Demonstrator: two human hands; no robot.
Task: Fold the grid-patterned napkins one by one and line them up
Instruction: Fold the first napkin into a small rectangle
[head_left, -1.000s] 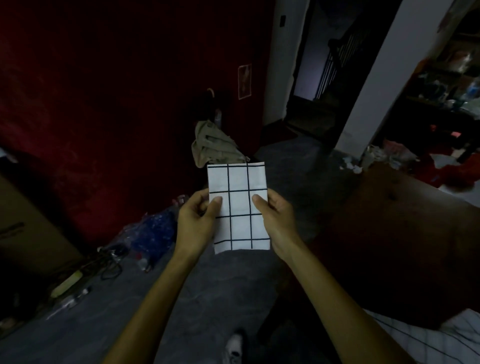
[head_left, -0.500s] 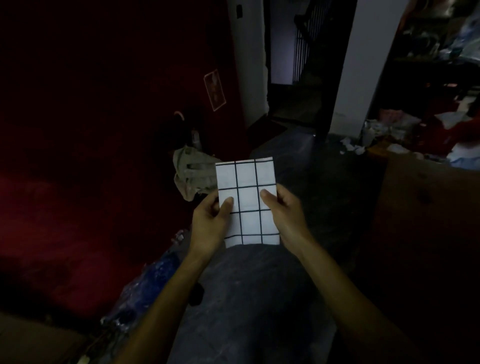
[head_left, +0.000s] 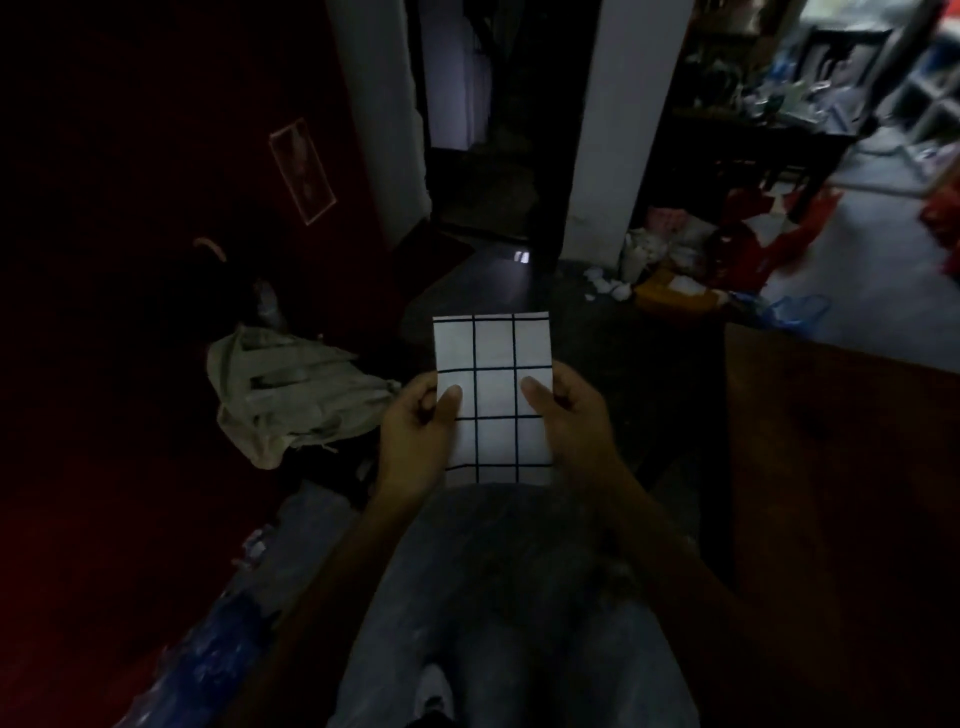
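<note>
A white napkin with a black grid (head_left: 493, 364), folded into a tall narrow rectangle, is held upright in the air in front of me. My left hand (head_left: 418, 441) pinches its left edge, thumb on the front. My right hand (head_left: 571, 421) pinches the right edge the same way. The napkin's lower end sits just above my knees in grey jeans (head_left: 498, 597). No other grid napkin shows in view.
A dark wooden table (head_left: 841, 467) stands at the right. A crumpled beige cloth (head_left: 291, 395) lies on the floor at left by the dark red wall. Blue plastic bags (head_left: 218, 639) lie lower left. Clutter and bags (head_left: 691, 260) sit beyond a white pillar.
The view has swung to the right and down, bringing my lap into sight. Both hands keep the same pinch on the folded napkin, which stays upright.
</note>
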